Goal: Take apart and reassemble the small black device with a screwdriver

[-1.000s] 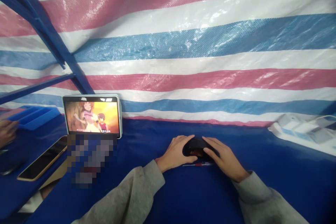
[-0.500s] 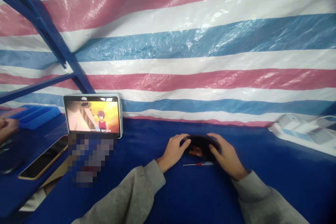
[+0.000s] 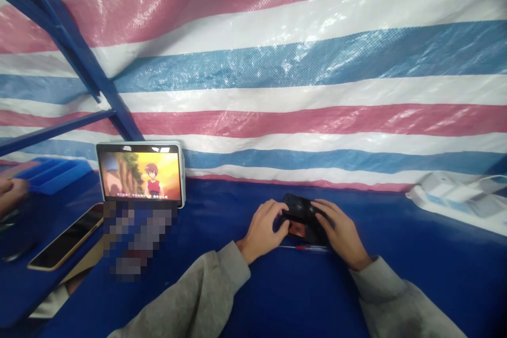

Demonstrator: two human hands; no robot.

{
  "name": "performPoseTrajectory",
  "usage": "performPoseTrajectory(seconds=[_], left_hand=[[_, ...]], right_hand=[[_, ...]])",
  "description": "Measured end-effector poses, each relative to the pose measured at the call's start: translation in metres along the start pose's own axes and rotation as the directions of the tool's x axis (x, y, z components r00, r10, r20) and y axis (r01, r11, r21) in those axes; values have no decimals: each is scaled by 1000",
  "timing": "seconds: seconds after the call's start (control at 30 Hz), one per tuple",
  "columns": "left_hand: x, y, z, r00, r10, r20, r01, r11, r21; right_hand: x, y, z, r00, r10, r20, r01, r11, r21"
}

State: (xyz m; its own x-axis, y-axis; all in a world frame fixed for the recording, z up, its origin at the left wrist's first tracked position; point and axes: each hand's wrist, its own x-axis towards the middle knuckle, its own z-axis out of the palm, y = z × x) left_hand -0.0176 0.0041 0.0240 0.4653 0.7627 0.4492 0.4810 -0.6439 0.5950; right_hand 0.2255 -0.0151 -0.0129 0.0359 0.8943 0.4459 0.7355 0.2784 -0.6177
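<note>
Black casing [image 3: 298,209] is gripped at its ends by the left hand [image 3: 262,231] and right hand [image 3: 340,233], fingers half-curled. Nearer the person, a slim tool [image 3: 307,247] lies on the table [image 3: 293,296].

We hold both arms [image 3: 198,290] forward, our left hand [image 3: 263,229] near our right hand [image 3: 344,233], thumbs [image 3: 282,231] pointing inward and fingers [image 3: 328,208] bent.

The black device [image 3: 307,218], partly open, lies toward the worktop's [image 3: 285,296] far edge, its dark cover [image 3: 296,207] beyond an exposed orange-red board [image 3: 297,229].
</note>
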Motion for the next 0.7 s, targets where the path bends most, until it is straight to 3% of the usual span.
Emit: performPoseTrajectory(seconds=[0.07, 0.13, 0.37, 0.57, 0.7], left_hand=[[-2, 3, -1, 989, 129, 72, -133, 989, 58], [-3, 4, -1, 975, 177, 133, -193, 975, 114], [-1, -2, 3, 975, 143, 171, -169, 975, 147], [-3, 0, 3, 980, 160, 121, -174, 979, 107], [-1, 4, 2, 962, 272, -38, -268, 959, 90]], right_hand=[[0, 1, 1, 1000, -13, -7, 13, 1000, -4], [-1, 2, 2, 1000, -26, -10, 26, 1000, -6], [-1, 5, 3, 999, -46, -16, 45, 999, -25], [-1, 3, 1, 997, -54, -58, 51, 997, -63], [0, -11, -10, 983, -85, -162, 73, 994, -80]])
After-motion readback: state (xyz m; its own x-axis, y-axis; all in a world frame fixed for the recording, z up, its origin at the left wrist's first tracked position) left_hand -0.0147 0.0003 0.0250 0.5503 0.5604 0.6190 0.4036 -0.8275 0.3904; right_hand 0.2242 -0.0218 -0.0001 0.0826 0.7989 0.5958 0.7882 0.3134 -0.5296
